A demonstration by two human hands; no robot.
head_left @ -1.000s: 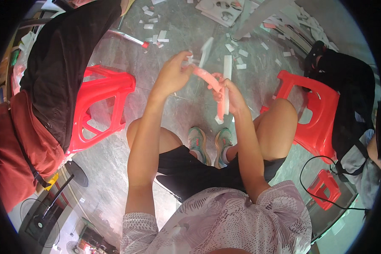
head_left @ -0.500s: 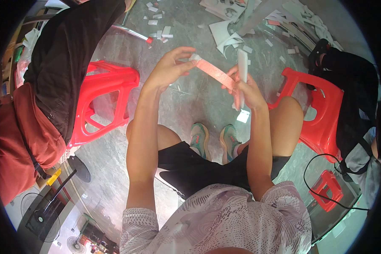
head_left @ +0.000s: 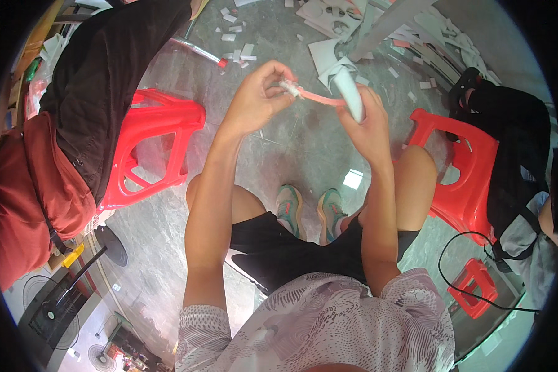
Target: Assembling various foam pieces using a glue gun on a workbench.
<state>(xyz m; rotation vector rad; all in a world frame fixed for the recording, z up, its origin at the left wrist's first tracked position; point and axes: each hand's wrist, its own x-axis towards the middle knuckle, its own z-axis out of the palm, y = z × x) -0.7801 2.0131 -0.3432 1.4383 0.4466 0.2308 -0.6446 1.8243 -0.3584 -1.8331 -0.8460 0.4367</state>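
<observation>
Out in front of my knees, a thin pink strip (head_left: 321,98) is stretched between my two hands, seen nearly edge-on. My left hand (head_left: 254,102) pinches its left end, where a ragged white tuft (head_left: 289,88) shows at the fingertips. My right hand (head_left: 371,127) is closed around a smooth, flat white piece (head_left: 349,94) that stands up at a slant, and the strip's right end meets it near the thumb. What the strip is made of I cannot tell. The fingers behind the white piece are hidden.
White scraps (head_left: 247,52) litter the grey floor ahead, with cut sheets (head_left: 322,59) piled at the far right. Red plastic stools (head_left: 177,139) stand on both sides, people sitting close by. A black cable (head_left: 443,263) loops at the lower right, and a fan (head_left: 46,316) is lower left.
The pink strip has turned from its broad face to its edge and sits slightly higher. The white piece has tilted to the left at its top. My right hand has rotated around it.
</observation>
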